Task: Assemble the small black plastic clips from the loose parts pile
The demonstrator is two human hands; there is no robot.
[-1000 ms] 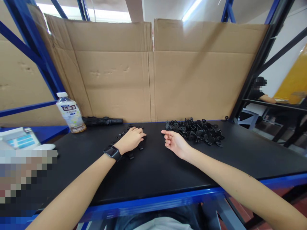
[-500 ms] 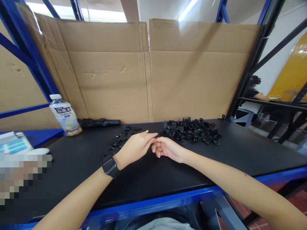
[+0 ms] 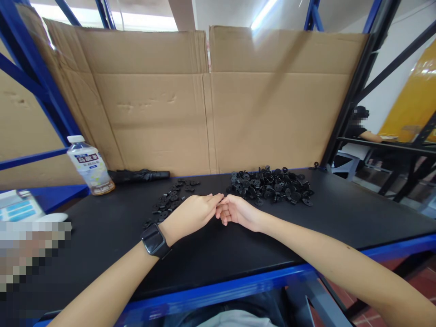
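- Small black plastic parts (image 3: 169, 202) are spread in a loose, thin band on the work table, at 11 o'clock from the hands, and the lowest ones are lying just beside the left hand.
- A larger heap of similar black parts (image 3: 269, 186) is piled at 1 o'clock from the hands, near the cardboard, and it is not touched by either hand.
- The left hand (image 3: 190, 215) is laid palm down on the black work table (image 3: 218, 254), with the fingers extended. It is released, and no part is seen in it.
- The right hand (image 3: 236, 212) is turned on its side, with the fingers (image 3: 223, 210) loosely curled. It is not clenched, no part is seen in it, and it is touched by the left fingertips (image 3: 220, 196).
- A black smartwatch (image 3: 154, 240) is worn on the left wrist.
- A plastic drink bottle (image 3: 89, 164) is standing upright at 10 o'clock, and a folded black umbrella (image 3: 139, 175) is lying just beside it, along the cardboard sheets (image 3: 153, 100).
- A device with a blue display (image 3: 18, 204) is placed at 9 o'clock, but its kind cannot be told.
- A seated person (image 3: 357, 125) is seen at 2 o'clock, beyond the blue steel rack (image 3: 41, 86), working at another bench.
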